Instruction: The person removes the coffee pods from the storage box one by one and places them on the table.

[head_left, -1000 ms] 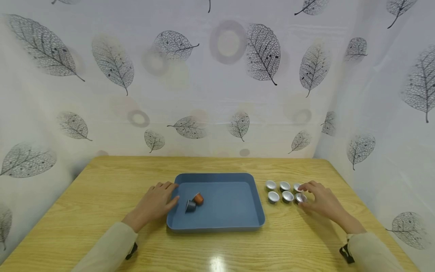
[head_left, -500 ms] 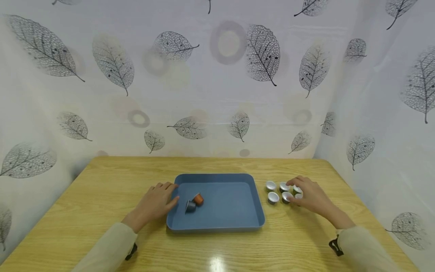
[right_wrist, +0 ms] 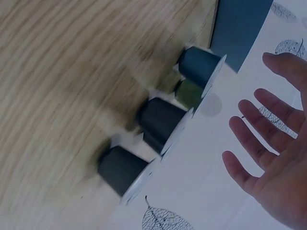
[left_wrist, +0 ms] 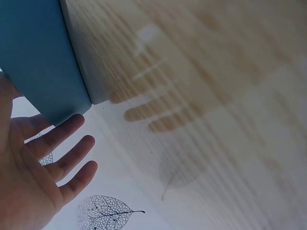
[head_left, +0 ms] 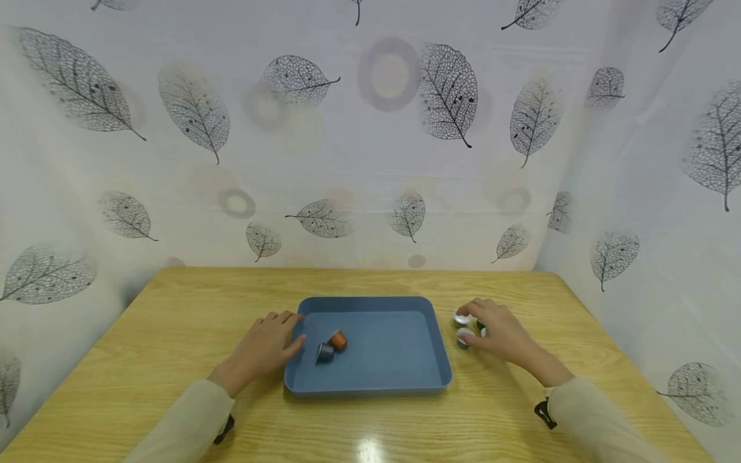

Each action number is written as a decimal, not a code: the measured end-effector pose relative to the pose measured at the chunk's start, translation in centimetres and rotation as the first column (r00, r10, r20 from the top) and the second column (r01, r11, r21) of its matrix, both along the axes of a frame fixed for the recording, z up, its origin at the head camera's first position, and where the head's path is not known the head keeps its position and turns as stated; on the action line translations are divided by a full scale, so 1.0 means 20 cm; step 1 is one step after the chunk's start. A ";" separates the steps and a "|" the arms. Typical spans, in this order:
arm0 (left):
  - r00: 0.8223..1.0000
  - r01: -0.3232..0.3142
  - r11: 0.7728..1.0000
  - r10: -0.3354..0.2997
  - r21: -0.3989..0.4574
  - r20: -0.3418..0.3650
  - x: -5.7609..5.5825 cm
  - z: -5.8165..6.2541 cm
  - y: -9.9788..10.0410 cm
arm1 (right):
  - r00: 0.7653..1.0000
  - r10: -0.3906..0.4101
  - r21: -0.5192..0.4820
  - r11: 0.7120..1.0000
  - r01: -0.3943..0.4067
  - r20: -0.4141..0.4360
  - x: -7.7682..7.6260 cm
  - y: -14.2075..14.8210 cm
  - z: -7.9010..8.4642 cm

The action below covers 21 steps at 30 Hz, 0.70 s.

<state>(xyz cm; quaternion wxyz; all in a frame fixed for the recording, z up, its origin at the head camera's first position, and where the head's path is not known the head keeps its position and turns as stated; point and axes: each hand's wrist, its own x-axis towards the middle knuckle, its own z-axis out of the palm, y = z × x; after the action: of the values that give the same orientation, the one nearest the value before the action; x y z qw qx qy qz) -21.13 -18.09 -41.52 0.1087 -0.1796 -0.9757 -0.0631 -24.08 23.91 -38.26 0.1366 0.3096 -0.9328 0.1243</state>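
My left hand (head_left: 262,347) lies at the left rim of a blue rectangular tray (head_left: 393,350), fingers extended and touching its edge. Inside the tray, an orange coffee capsule (head_left: 338,340) leans against a dark grey one (head_left: 325,352), both on their sides. My right hand (head_left: 502,331) hovers over the coffee capsules right of the tray, thumb and fingers loosely spread and holding nothing. These stand foil lid up; two in the left column (head_left: 463,338) show, the others mostly hidden behind the hand. The right wrist view shows a teal capsule (right_wrist: 197,66), a green one (right_wrist: 188,94) and dark ones (right_wrist: 123,170).
The light wooden table (head_left: 370,424) runs back to a pale curtain (head_left: 370,161) printed with leaves. The same curtain closes off both sides. Bare wood lies in front of the tray.
My right hand has moved left over the capsules, from the rightmost column to the leftmost one, nearer the tray. The left hand and tray have stayed put.
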 end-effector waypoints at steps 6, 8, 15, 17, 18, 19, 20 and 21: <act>1.000 -0.001 1.000 0.001 0.000 0.004 0.00 0.00 0.00 | 0.997 0.057 -0.004 0.998 -0.058 -0.043 -0.02 -0.09 0.00; 1.000 -0.002 1.000 0.002 0.001 0.006 0.00 0.00 0.00 | 0.996 0.070 0.003 0.998 -0.070 -0.060 -0.02 -0.12 0.00; 1.000 0.003 1.000 -0.003 -0.002 -0.009 0.01 0.00 0.00 | 0.994 0.098 0.018 0.995 -0.097 -0.045 -0.03 -0.20 -0.02; 1.000 0.004 1.000 -0.004 -0.003 -0.013 0.01 0.00 0.00 | 0.993 0.107 0.036 0.994 -0.106 -0.047 -0.03 -0.22 -0.02; 1.000 0.004 1.000 -0.004 -0.003 -0.014 0.00 0.00 0.00 | 0.992 0.113 0.047 0.993 -0.111 -0.048 -0.03 -0.23 -0.02; 1.000 0.003 1.000 -0.003 -0.003 -0.013 0.00 0.00 0.00 | 0.992 0.119 0.058 0.992 -0.116 -0.052 -0.03 -0.25 -0.02; 1.000 0.002 1.000 -0.002 -0.003 -0.011 0.00 0.00 0.00 | 0.991 0.124 0.066 0.990 -0.121 -0.051 -0.03 -0.26 -0.02; 1.000 0.000 1.000 0.000 -0.004 -0.010 0.00 0.00 0.00 | 0.990 0.133 0.070 0.989 -0.129 -0.052 -0.03 -0.27 -0.02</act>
<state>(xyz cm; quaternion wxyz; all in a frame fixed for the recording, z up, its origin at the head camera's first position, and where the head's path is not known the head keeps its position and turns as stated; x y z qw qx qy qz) -21.08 -18.15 -41.52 0.1133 -0.1802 -0.9752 -0.0601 -24.60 18.54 -38.67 0.1439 0.3778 -0.9099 0.0929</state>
